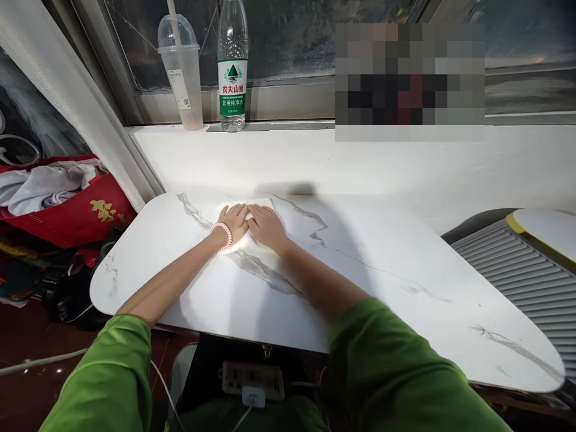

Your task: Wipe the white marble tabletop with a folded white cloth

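My left hand point(234, 223), with a pink-and-white coiled band point(229, 235) on the wrist, lies palm down near the far side of a white marble-patterned table point(180, 270). Beside it rests my right hand point(268, 228), also palm down, and the fingertips of both meet. Under the two hands is a thin white piece point(243, 243), flat on the tabletop; whether it is cloth or paper I cannot tell. The fingers of each hand are stretched out and pressed down on it.
On the window ledge stand a plastic cup point(188, 90) with a straw and a water bottle point(233, 90). A red bag point(67, 216) holding white fabric sits at the left. Below the table edge are a power strip point(234, 375) and cables. A ribbed grey surface point(517, 270) lies right.
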`<state>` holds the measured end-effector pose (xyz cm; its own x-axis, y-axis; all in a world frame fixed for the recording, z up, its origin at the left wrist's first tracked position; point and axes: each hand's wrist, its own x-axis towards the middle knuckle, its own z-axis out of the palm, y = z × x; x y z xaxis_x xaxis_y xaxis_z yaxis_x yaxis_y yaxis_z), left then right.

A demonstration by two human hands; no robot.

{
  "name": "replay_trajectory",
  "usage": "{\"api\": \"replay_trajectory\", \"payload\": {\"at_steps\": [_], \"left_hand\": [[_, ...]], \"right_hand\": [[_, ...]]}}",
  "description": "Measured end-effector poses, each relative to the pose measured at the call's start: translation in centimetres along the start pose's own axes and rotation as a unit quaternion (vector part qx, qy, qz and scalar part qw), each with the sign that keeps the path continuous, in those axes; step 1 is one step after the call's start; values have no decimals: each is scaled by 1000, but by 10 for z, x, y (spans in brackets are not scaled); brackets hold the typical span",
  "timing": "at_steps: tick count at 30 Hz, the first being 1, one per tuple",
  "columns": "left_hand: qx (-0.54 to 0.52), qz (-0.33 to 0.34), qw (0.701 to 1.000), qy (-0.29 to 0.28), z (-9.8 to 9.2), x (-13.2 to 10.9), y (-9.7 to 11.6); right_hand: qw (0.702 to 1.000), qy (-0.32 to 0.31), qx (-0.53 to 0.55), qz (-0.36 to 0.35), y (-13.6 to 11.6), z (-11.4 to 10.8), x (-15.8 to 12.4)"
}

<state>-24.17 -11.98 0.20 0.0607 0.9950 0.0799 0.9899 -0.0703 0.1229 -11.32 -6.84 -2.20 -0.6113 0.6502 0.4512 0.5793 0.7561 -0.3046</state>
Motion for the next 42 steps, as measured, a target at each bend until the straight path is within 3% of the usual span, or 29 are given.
{"api": "replay_trajectory", "payload": {"at_steps": [4,10,14,18,26,30,36,42], "left_hand": [[13,17,1000,-1,4,-34,32],[12,56,998,-8,7,-104,95],[-8,90,996,-25,4,-123,118],[-15,79,997,-22,6,-101,115],[1,56,998,30,18,13,79],[-9,29,999,44,21,48,72],[-2,37,999,23,19,44,75],[-3,44,999,-10,18,-1,111]], "right_hand": [[1000,-9,-4,-3,-8,-18,-43],[999,-21,-6,-26,-25,-58,-131],[999,-14,3,-50,-24,-74,-157],[999,-11,19,-49,-9,-70,-140],[1000,-19,5,-5,56,-41,-40],[1000,-5,-1,27,75,-32,-10],[998,23,-26,53,72,-31,-21],[999,0,-34,6,63,-56,-79]]}}
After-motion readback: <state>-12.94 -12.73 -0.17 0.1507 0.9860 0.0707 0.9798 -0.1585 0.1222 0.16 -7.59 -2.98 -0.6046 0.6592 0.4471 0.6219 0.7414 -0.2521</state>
